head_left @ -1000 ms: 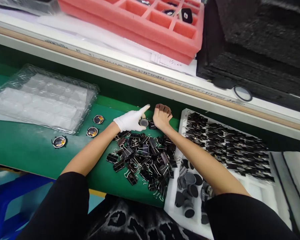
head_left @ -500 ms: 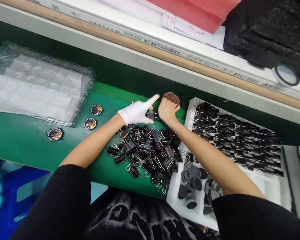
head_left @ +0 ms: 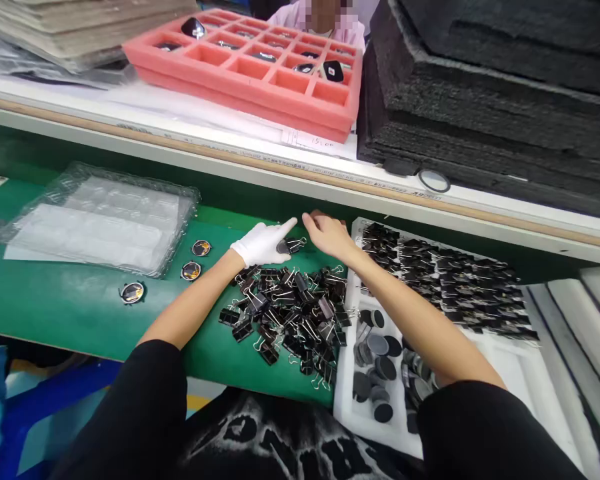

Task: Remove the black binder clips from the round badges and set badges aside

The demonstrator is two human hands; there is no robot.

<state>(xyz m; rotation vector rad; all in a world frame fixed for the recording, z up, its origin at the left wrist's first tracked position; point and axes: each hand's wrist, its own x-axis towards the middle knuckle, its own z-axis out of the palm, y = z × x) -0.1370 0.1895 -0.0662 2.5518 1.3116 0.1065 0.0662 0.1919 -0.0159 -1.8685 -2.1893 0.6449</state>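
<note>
In the head view my left hand (head_left: 263, 245), in a white glove, grips a small dark round disc with a binder clip (head_left: 294, 245) on it. The glove's index finger points out to the right, and the clip's wire handles stick out the same way. My bare right hand (head_left: 330, 237) is just right of the clip, apart from it. Its thumb stands off from its bent fingers, and nothing shows in it. Below both hands lies a heap of black binder clips (head_left: 285, 313) on the green table (head_left: 225, 360).
Right stands a white foam tray (head_left: 347, 380) with rows of clipped pieces (head_left: 445, 280) and loose dark discs (head_left: 377, 345). Three watch cases (head_left: 191, 270) and clear plastic trays (head_left: 180, 220) lie left. A shelf behind bears a red foam tray (head_left: 240, 87), black foam and a ring. A person sits beyond.
The camera view has tilted up, showing more of the shelf. My right hand has drawn off the clip and turned, thumb now pointing left; the clip's wire handles show. My left hand keeps its hold.
</note>
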